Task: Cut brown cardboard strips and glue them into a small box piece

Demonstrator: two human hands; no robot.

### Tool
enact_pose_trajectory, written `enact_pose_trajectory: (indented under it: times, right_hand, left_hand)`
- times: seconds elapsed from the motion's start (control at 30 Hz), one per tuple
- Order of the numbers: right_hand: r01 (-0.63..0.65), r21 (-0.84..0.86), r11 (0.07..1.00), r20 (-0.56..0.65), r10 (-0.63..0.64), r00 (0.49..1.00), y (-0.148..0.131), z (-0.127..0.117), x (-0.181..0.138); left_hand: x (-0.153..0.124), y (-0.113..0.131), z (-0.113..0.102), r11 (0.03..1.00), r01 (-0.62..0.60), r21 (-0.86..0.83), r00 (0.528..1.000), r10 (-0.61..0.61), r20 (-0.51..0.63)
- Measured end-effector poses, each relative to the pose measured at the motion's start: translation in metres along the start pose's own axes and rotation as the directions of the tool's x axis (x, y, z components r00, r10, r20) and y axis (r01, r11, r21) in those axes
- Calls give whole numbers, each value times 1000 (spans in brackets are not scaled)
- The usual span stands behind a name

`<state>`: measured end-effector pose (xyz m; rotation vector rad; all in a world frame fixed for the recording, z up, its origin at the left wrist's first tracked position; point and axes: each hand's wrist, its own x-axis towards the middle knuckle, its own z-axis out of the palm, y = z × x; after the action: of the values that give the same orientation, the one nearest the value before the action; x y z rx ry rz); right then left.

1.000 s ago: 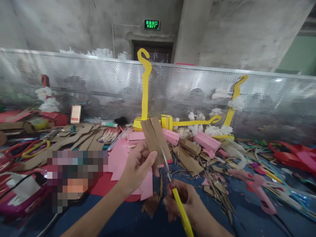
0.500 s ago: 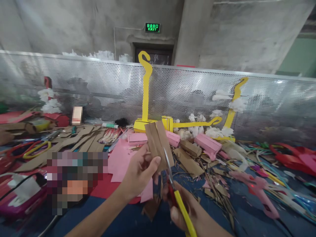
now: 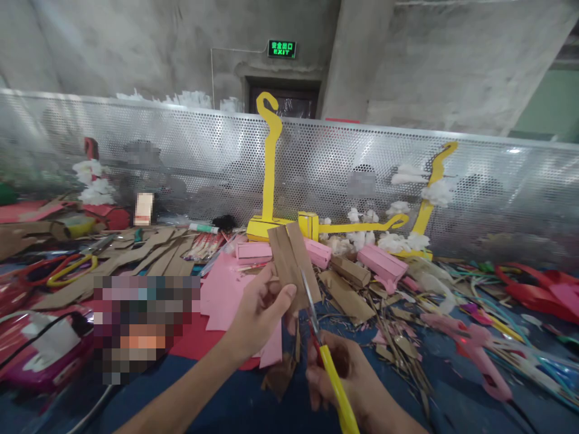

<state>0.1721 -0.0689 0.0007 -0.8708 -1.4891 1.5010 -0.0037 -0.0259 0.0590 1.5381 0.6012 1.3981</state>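
Observation:
My left hand (image 3: 262, 310) pinches a folded piece of brown cardboard (image 3: 292, 265) between thumb and fingers, holding it above the table. In my right hand (image 3: 344, 374) is a pair of scissors (image 3: 332, 380) with yellow and red handles. The blades point up and away from me, against the lower right part of the cardboard. Whether both blades are around its edge I cannot make out. Behind the cardboard lie pink paper boxes (image 3: 253, 252) and a yellow box with an upright hooked strip (image 3: 269, 175).
To the right, a pink glue gun (image 3: 473, 346) lies near cardboard scraps (image 3: 346, 298). Pink paper sheets (image 3: 221, 295) and cardboard strips (image 3: 149, 253) are on the left, beside a purple power strip (image 3: 49, 367). A perforated metal panel (image 3: 190, 163) stands behind the table.
The view has shifted slightly. My right hand's fingers have moved a little on the scissor handles, while my left hand keeps the cardboard in nearly the same place.

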Motion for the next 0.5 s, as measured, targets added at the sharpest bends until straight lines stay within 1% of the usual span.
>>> enact_pose_trajectory:
  times: [0.27, 0.5]
  right_hand:
    - [-78, 1, 997, -68, 77, 995, -1, 4, 1]
    - [-114, -11, 993, -87, 113, 990, -7, 5, 0]
  left_hand:
    - [-1, -1, 0, 1000, 0, 14, 1000, 0, -4]
    - [0, -5, -2, 999, -11, 46, 1000, 11, -8]
